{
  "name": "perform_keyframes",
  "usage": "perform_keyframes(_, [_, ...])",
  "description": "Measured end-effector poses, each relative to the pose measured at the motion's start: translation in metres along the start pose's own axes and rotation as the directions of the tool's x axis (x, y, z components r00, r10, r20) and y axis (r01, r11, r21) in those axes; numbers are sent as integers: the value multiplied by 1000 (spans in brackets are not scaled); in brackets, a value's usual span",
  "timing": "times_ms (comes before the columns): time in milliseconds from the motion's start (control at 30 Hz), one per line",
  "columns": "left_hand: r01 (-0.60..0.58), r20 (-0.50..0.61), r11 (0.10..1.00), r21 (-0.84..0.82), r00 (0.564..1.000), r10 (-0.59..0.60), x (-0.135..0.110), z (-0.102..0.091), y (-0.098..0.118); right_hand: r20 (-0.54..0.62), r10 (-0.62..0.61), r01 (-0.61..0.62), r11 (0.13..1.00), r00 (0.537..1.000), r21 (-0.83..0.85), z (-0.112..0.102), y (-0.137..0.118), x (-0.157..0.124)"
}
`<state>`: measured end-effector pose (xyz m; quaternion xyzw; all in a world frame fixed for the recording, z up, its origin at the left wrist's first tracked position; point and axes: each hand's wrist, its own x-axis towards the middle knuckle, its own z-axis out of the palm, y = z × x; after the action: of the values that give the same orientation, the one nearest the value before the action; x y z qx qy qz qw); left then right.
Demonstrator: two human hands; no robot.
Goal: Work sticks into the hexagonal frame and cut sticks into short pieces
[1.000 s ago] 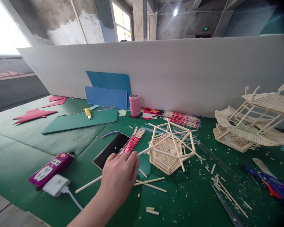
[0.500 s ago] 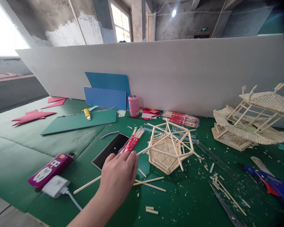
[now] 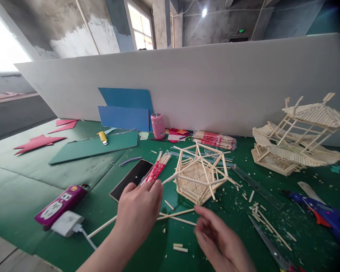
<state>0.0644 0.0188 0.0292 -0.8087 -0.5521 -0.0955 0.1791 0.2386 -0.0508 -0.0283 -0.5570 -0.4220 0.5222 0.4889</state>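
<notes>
My left hand (image 3: 138, 211) is closed over a long thin wooden stick (image 3: 103, 226), which sticks out on both sides of the fist. The stick's far end reaches the top of a hexagonal stick frame (image 3: 197, 177), whose base has nested rows of sticks. My right hand (image 3: 219, 240) has come in below the frame, thumb and fingers apart and holding nothing. Its forefinger tip is beside two loose crossed sticks (image 3: 177, 216). Just beyond my left hand lie a black phone (image 3: 132, 177) and red-and-white wrapped sticks (image 3: 158, 168). The left fingertips are hidden.
At right stand a pagoda-like stick model (image 3: 297, 139), a blue glue gun (image 3: 314, 207) and scissors (image 3: 272, 245). A clear ruler (image 3: 257, 187) lies behind them. Left are a purple power strip (image 3: 61, 206), a yellow cutter (image 3: 102, 136) and a pink canister (image 3: 158, 126).
My right hand has entered from the bottom right, near the crossed sticks. The left hand keeps its grip on the stick in about the same place. The view has shifted slightly.
</notes>
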Motion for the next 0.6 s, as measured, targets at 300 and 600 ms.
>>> perform_keyframes(300, [59,99,998,-19,993,-57,1,-6,4,58,66,-84,898,996,432,56,-14,51])
perform_keyframes(600, [110,204,993,-31,974,-102,4,-9,8,1,118,-95,798,993,595,71,-25,69])
